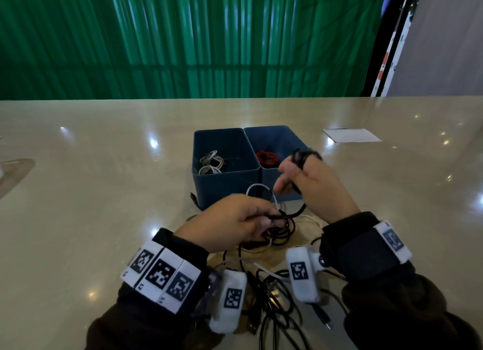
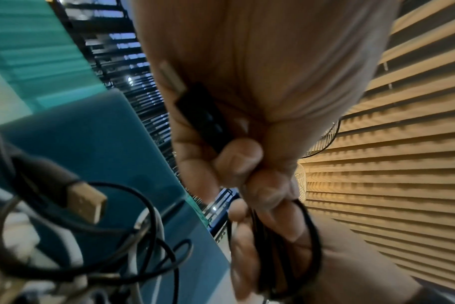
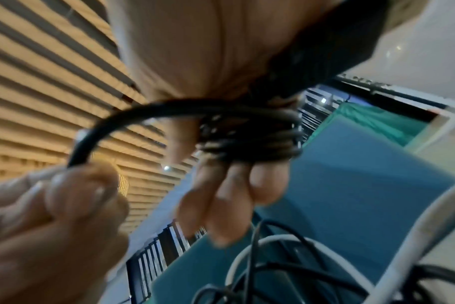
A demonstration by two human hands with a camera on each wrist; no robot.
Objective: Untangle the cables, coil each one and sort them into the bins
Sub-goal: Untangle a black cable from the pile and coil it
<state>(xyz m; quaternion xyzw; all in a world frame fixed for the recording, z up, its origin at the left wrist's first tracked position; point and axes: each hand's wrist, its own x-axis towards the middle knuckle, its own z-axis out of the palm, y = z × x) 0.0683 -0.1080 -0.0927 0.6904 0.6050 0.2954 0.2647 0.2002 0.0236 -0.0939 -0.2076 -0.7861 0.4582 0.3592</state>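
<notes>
A thick black cable (image 1: pixel 292 213) is being wound around the fingers of the right hand (image 1: pixel 313 185), which are held fairly straight with several turns already stacked on them; the wrap shows clearly in the right wrist view (image 3: pixel 249 131). The feeding strand is pinched by the curled fingers of the left hand (image 1: pixel 235 219), and a black plug (image 2: pixel 203 115) is tucked in that same fist.

The rest of the tangle of thin black and white cables (image 1: pixel 274 284) lies on the table between the wrists, just in front of two blue plastic bins standing side by side. Whitish coils sit in the left bin (image 1: pixel 224 177), a red coil (image 1: pixel 266 157) in the right bin (image 1: pixel 277 135).

What could go sideways, probably: the strand being fed looks like it's still threaded through the pile, so a white cable (image 1: pixel 261 190) could get dragged up and snag. Loops could also slide off the straight fingers if tension is lost, and the coil springs apart.

The surface is a glossy beige table (image 1: pixel 104 166), full of light reflections. A white sheet of paper (image 1: pixel 351 135) lies far right. A green curtain (image 1: pixel 183 35) hangs behind.
</notes>
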